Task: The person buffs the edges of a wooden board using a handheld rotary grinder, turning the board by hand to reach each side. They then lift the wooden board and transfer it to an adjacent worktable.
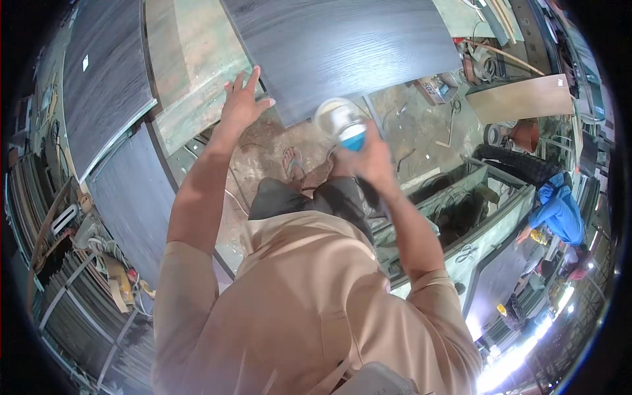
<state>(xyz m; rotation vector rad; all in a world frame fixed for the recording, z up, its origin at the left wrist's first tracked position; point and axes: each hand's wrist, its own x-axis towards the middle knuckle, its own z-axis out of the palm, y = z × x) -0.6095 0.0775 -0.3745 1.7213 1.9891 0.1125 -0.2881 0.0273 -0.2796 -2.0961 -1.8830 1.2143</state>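
Observation:
A dark wood-grain panel point(349, 46) lies in front of me with its near edge facing my body. My right hand point(368, 155) is wrapped around a white-and-blue hand tool point(342, 122), round at its front end. Motion blurs the tool, so its exact kind is unclear. It is at the panel's near edge; whether it touches is unclear. My left hand point(243, 102) has its fingers spread beside the panel's left corner, over the edge of a pale worn board point(187, 72). Nothing shows in that hand.
Another dark panel point(105, 85) lies at the left. To my right stand a long open wooden frame point(487, 217), a brown board point(523, 100) and a small carton point(431, 91). A person in blue point(559, 210) works at the far right. Cords lie on the floor.

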